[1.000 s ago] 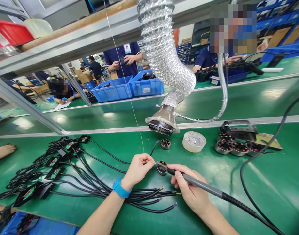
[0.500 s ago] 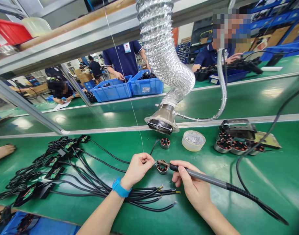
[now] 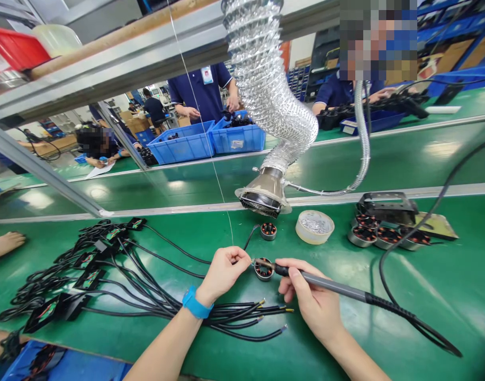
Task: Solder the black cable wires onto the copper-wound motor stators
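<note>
My left hand (image 3: 226,272), with a blue wristband, pinches the end of a black cable just left of a round motor part (image 3: 263,269). A thin solder wire (image 3: 214,164) hangs down to the same fingers. My right hand (image 3: 312,299) is closed round a soldering iron (image 3: 330,284), whose tip lies over the motor part and points at my left fingertips. The exact contact at the tip is too small to tell. Below, several black cables (image 3: 234,313) with bared ends lie on the green bench. A second motor part (image 3: 268,230) sits behind.
A fume duct (image 3: 262,193) hangs low over the bench. Behind stand a round tub (image 3: 314,227), several motor parts (image 3: 362,236) and a metal stand (image 3: 387,209). Cabled boards (image 3: 87,262) lie left. The iron's cord (image 3: 437,336) loops at right. Another person's hand (image 3: 6,245) rests far left.
My hands hold nearly the same pose. The iron's cord has shifted slightly left. Across the bench, a person's hand has lifted a little above the blue bins.
</note>
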`<state>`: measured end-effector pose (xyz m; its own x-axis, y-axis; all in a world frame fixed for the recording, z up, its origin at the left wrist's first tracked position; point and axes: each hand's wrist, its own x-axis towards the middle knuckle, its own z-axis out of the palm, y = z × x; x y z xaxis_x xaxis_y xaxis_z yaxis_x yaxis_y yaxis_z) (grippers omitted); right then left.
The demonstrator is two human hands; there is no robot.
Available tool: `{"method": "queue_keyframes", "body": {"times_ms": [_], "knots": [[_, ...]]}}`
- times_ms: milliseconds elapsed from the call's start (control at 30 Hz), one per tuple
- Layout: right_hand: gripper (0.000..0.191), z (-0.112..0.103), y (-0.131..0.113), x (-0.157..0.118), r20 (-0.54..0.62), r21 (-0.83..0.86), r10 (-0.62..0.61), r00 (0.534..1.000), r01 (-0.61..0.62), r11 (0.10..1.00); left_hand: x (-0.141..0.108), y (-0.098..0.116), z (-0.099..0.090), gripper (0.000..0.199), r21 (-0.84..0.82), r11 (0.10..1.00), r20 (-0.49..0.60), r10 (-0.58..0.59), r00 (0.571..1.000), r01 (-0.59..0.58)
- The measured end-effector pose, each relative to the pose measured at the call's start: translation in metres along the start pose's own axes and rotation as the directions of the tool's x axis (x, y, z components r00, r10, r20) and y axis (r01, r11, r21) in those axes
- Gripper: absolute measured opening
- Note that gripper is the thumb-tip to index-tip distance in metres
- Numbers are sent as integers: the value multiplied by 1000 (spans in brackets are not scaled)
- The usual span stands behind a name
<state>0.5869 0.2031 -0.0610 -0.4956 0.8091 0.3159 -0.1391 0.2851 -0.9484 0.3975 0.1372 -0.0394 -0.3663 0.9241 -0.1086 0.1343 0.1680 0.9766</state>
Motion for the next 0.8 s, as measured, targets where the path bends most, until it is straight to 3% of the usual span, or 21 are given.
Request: {"method": "queue_keyframes", "body": {"times_ms": [167, 800], "knots": [[30, -1, 1, 0, -41, 28, -13, 999, 14, 1000, 2, -1, 0, 22, 1, 1000, -2, 3, 1000, -3], [23, 2, 0, 2, 3, -105, -91, 996, 91, 990, 1, -1, -1, 21, 17, 1000, 3, 4, 1000, -4]]}}
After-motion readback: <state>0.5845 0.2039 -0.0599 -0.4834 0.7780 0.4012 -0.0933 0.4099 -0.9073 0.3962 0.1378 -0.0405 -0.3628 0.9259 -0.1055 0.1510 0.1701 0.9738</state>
